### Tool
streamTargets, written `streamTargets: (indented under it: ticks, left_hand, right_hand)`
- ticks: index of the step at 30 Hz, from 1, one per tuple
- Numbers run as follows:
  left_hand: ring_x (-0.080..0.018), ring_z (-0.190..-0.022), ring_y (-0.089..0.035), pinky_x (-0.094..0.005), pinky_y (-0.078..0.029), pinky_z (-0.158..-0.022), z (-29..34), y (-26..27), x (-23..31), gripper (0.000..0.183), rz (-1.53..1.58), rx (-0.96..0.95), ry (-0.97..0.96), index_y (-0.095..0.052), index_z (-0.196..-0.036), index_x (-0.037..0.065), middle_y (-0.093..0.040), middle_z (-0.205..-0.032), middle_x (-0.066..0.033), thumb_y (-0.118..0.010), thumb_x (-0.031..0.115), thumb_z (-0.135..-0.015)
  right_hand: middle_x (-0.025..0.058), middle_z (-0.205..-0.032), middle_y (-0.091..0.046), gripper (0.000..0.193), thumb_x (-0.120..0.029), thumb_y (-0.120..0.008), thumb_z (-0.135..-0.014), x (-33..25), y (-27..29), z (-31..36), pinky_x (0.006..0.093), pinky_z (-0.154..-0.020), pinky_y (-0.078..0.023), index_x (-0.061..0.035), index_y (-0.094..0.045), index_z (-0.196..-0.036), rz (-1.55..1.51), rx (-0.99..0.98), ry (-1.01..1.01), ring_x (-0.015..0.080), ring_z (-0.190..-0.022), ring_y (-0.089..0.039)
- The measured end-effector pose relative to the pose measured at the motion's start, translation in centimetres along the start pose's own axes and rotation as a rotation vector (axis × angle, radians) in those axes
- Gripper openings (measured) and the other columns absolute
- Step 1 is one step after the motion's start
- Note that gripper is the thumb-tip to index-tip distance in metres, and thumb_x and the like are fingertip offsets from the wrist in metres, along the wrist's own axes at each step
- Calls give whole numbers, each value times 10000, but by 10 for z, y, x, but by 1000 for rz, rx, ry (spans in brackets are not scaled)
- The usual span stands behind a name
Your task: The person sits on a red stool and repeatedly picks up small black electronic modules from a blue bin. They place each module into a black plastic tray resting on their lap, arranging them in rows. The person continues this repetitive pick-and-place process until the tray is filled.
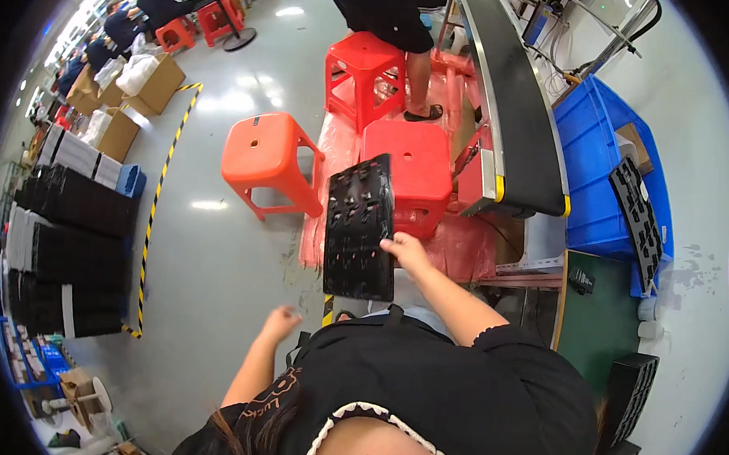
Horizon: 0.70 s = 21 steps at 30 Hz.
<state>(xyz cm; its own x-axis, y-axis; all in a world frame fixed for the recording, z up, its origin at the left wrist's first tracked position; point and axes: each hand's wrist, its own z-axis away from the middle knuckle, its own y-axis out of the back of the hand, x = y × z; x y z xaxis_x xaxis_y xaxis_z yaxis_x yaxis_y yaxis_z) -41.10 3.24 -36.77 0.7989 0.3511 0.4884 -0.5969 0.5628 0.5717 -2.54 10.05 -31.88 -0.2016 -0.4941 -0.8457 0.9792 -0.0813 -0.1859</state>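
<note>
My right hand (406, 252) grips the right edge of a black plastic tray (359, 235), thumb over its face. Rows of moulded pockets cover the tray, and it is held up in front of my body, tilted toward me. Beyond it stands a red stool (408, 160), partly covered by the tray's upper end. My left hand (280, 325) hangs low to the left, away from the tray; it is blurred, and how its fingers lie is not clear.
An orange stool (260, 151) stands ahead left, with another red stool (363, 65) beside a person farther off. A conveyor belt (513, 88) runs along the right, next to a blue bin (586, 172) and a green tabletop (592, 319). Tall black tray stacks (79, 247) stand left.
</note>
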Motion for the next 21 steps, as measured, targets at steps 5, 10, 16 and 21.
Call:
streamTargets:
  ticks: [5,10,16,21]
  left_hand:
    - [-366,-1131,-601,-417,-463,-982,-43,-1,14,509,-401,-560,-30,-649,-1216,81,-649,-1191,-196,-653,405,-824]
    - [-348,-1103,-622,-414,-482,-943,-91,75,46,478,-249,-210,76,-653,-1181,48,-664,-1150,-207,-649,395,-853]
    - [-332,-1031,-656,-394,-501,-906,-174,133,86,421,11,77,139,-652,-1143,4,-692,-1064,-210,-643,334,-881]
    - [-358,-1056,-638,-398,-490,-922,-204,135,167,382,-293,-160,7,-664,-1106,-2,-675,-1069,-239,-598,309,-894]
  right_hand:
    - [72,-997,-674,216,-307,-605,-947,8,52,-94,449,-717,-536,-121,-594,-1056,-462,284,-135,232,-861,-661]
    - [221,-1179,-638,406,-313,-565,-919,23,82,-181,514,-834,-522,-25,-624,-1199,742,62,-614,407,-996,-651]
    - [208,-1004,-676,234,-157,-645,-761,-8,102,-224,417,-805,-533,-40,-736,-941,1246,-251,-372,355,-924,-662]
    - [217,-759,-685,190,-114,-623,-705,-29,107,-196,428,-573,-539,2,-719,-821,1115,-393,-516,323,-651,-686]
